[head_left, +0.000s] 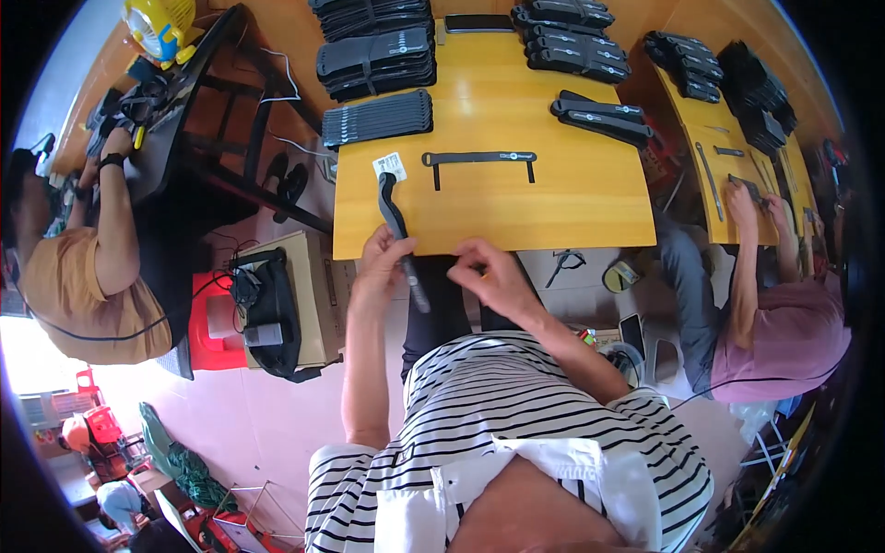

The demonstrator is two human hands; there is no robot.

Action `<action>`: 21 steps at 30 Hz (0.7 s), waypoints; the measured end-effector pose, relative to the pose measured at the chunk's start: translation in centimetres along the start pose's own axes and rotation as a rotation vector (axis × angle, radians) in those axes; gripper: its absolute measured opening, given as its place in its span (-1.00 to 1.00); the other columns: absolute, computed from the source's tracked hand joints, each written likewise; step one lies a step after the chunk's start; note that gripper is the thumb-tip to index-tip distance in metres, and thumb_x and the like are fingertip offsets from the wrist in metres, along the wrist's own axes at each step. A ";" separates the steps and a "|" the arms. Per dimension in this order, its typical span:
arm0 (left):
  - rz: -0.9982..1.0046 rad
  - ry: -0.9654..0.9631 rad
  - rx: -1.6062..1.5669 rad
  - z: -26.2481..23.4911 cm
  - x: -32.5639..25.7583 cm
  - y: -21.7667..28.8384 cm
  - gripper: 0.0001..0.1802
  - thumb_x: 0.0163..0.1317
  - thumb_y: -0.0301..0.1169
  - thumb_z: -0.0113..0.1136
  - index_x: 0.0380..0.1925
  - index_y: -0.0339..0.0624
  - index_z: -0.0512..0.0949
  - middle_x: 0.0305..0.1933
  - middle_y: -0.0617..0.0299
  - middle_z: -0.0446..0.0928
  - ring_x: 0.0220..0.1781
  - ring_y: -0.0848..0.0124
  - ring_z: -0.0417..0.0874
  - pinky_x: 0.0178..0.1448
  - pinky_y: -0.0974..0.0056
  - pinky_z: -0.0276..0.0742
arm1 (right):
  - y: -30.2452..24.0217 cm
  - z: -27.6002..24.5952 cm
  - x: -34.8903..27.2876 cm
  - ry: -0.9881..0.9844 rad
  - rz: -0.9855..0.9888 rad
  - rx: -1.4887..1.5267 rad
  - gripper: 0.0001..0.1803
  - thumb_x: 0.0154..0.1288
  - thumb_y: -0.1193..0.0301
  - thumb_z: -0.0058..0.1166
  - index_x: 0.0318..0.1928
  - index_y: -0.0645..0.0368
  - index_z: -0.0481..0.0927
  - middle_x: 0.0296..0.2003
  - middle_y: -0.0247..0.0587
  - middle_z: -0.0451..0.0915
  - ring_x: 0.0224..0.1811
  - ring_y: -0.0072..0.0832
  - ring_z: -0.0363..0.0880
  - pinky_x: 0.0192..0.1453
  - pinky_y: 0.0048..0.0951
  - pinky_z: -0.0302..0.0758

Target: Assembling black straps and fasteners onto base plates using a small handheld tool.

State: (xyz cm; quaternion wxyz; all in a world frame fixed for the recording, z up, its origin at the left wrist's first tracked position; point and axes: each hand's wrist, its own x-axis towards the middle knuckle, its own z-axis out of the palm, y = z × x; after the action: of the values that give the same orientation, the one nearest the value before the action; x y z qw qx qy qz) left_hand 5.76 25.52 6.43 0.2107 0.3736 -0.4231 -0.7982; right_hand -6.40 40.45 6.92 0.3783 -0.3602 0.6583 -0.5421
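Note:
My left hand [376, 265] is closed on a black strap [391, 212], gripping it near the table's front edge. The strap's upper end overlaps a small white printed label [391, 165] on the tabletop, and its lower end hangs below my fingers. My right hand [498, 281] is held just off the front edge, to the right of the strap. Its thumb and forefinger are bent but apart, with nothing visible between them. Farther in on the table lies another black strap [479, 158], set crosswise. Two short black strips [437, 177] extend from its near side.
Stacks of black straps stand at the table's back left [376, 63] and back right [577, 55]. A row of straps [378, 118] lies nearer on the left, a smaller bundle [601, 118] on the right. Co-workers sit at side tables: one left [101, 267], one right [779, 336].

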 end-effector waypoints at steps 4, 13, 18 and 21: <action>0.135 -0.036 -0.125 1.7 -0.5 -1.5 -0.67 0.12 -0.44 0.16 -0.11 -0.20 0.34 -0.47 0.38 0.44 -0.57 0.63 0.45 -0.62 0.51 0.36 | -1.3 3.1 -0.1 -0.091 -0.066 0.197 -0.59 0.05 0.44 0.20 -0.11 0.25 0.35 -0.42 -0.20 0.53 -0.41 -0.55 0.49 -0.40 -0.59 0.39; 0.110 -0.111 -0.300 4.9 -4.0 -1.5 -0.73 0.34 -0.26 -0.11 -0.29 -0.24 0.45 -0.36 0.14 0.55 -0.36 0.44 0.60 -0.20 0.36 0.55 | -4.4 -0.4 -0.1 -0.065 0.189 0.492 -0.84 0.25 0.37 0.00 -0.21 0.14 0.40 -0.53 -0.40 0.44 -0.75 -0.80 0.17 -0.76 -0.77 0.00; 0.187 -0.102 -0.271 5.1 -4.2 0.4 -0.73 0.35 -0.24 -0.13 -0.28 -0.23 0.41 -0.29 0.00 0.58 -0.24 0.33 0.65 -0.16 0.31 0.61 | -5.5 -3.0 -1.6 -0.048 0.035 0.282 -0.63 0.40 0.27 -0.34 0.00 0.21 0.43 -0.60 -0.45 0.26 -0.76 -0.77 0.16 -0.71 -0.75 0.02; 0.223 -0.082 -0.268 5.2 -4.3 0.4 -0.73 0.35 -0.22 -0.14 -0.28 -0.22 0.38 -0.29 -0.02 0.58 -0.26 0.30 0.66 -0.22 0.31 0.64 | -6.3 -3.2 -2.7 -0.083 -0.013 0.122 -0.67 0.37 0.38 -0.29 0.05 0.20 0.40 -0.64 -0.45 0.27 -0.73 -0.75 0.19 -0.65 -0.75 0.10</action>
State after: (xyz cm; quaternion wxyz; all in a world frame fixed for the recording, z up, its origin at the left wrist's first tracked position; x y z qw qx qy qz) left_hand 4.45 30.75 10.46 0.3285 0.2599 -0.3599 -0.8337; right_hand -7.64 43.32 13.79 0.4233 -0.3627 0.6053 -0.5682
